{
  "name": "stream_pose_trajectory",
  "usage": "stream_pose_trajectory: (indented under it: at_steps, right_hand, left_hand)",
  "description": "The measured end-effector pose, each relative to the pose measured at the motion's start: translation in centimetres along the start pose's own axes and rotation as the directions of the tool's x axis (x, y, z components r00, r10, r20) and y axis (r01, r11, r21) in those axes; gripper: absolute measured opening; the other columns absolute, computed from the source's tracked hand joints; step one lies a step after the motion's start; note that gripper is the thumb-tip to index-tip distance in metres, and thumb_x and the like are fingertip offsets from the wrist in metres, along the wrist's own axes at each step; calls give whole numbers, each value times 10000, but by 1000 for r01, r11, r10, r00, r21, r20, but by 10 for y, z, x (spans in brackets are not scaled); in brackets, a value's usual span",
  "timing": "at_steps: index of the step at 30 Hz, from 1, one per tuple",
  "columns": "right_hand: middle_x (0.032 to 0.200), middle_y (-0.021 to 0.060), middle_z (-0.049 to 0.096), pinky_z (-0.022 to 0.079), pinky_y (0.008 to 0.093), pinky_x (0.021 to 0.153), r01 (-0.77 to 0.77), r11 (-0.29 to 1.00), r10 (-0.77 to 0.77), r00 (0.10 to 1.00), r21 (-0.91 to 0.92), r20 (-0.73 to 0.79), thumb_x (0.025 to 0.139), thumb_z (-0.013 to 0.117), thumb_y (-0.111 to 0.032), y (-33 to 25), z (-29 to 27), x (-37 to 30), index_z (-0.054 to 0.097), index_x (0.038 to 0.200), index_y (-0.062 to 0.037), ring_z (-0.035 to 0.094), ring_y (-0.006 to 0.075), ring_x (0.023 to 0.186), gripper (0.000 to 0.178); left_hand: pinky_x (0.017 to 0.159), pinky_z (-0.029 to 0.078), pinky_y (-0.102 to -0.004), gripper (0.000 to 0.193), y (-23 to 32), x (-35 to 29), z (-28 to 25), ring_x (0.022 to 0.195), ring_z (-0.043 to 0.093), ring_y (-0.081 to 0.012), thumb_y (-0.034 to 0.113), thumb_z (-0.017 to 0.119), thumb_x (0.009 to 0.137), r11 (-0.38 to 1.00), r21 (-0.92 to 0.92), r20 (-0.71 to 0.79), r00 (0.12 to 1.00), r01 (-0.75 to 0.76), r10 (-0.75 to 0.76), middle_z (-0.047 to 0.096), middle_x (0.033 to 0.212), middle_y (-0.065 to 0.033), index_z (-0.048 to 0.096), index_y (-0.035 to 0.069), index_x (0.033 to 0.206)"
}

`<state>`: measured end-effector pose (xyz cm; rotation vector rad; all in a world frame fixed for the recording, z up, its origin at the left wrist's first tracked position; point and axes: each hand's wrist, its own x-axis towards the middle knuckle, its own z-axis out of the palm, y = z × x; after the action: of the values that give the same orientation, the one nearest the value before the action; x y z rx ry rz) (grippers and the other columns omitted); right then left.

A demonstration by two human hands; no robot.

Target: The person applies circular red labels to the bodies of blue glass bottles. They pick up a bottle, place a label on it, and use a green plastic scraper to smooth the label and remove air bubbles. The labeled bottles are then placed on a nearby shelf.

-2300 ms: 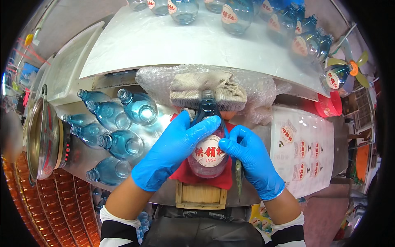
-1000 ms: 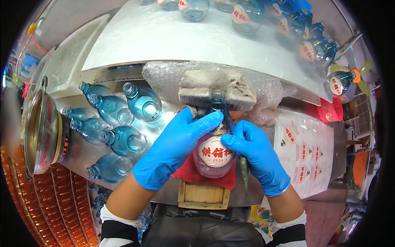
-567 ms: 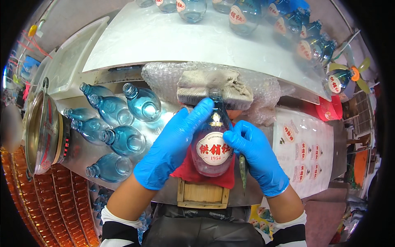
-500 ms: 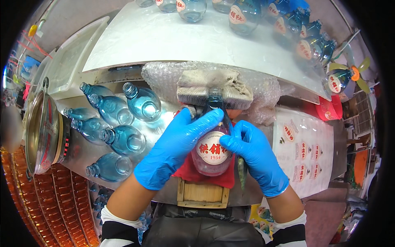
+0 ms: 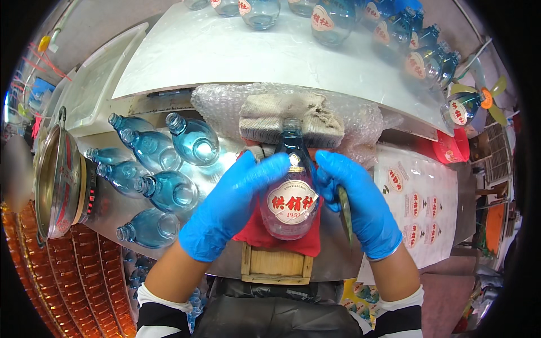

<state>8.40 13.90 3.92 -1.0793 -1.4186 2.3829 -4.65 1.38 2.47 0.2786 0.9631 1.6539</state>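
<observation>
In the middle a clear blue glass bottle (image 5: 292, 174) with a round white label with red lettering (image 5: 292, 201) lies with its neck pointing away from me, on a red cloth pad (image 5: 248, 231). My left hand (image 5: 234, 188), in a blue glove, is beside the bottle's left side, fingers stretched and the thumb apart, holding nothing. On the other side, my right hand (image 5: 352, 197), gloved the same, has its lower fingers curled round a thin, dark green pointed strip (image 5: 345, 217), which looks like a flat scraper. Its index finger and thumb lie near the bottle's shoulder; whether they touch it I cannot tell.
Unlabelled blue bottles (image 5: 172, 191) lie at the left beside a metal pan (image 5: 56, 180). A sheet of labels (image 5: 414, 194) is at the right. Folded cloth (image 5: 290, 118) and bubble wrap (image 5: 220, 104) support the bottle's neck. Labelled bottles stand on the white table (image 5: 225, 62) behind.
Both hands have lifted off the label and drawn apart, the left to the left and the right to the right. The green strip has swung up with my right hand.
</observation>
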Motion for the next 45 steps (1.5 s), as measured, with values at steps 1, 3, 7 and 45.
stream_pose_trajectory:
  at_steps: [1, 3, 7, 45]
  right_hand:
    - [698, -12, 543, 394, 196, 571, -29, 999, 30, 999, -15, 34, 799, 666, -329, -7, 3, 1, 607, 778, -50, 473, 60, 624, 286]
    - [719, 17, 597, 421, 198, 577, -87, 995, 92, 991, -50, 99, 787, 678, -321, -19, 11, 4, 652, 845, -28, 519, 74, 629, 300]
    - [745, 54, 640, 445, 204, 595, -102, 990, 113, 987, -99, 110, 782, 672, -333, -7, 11, 22, 676, 885, -4, 563, 88, 655, 344]
    - [737, -40, 474, 396, 184, 589, 120, 987, -105, 985, -107, 139, 722, 744, -94, 33, -12, -6, 480, 791, -101, 448, 28, 684, 273]
  left_hand:
    - [925, 426, -328, 516, -5, -3, -3, 1065, 517, -205, 179, 623, 822, 992, 120, -15, 999, -32, 34, 530, 1143, -144, 401, -38, 1234]
    - [944, 407, -321, 570, -7, -8, -2, 1094, 497, -200, 158, 640, 802, 989, 141, -14, 998, -55, 57, 495, 1190, -139, 361, -34, 1261]
    - [951, 402, -323, 594, -4, -8, 1, 1103, 492, -202, 140, 657, 788, 994, 102, -13, 1000, -26, 27, 490, 1197, -139, 351, -31, 1268]
    - [1026, 314, -344, 701, -25, -22, -21, 1198, 403, -220, 192, 663, 788, 961, 247, 43, 992, -129, 122, 418, 1288, -148, 290, -41, 1334]
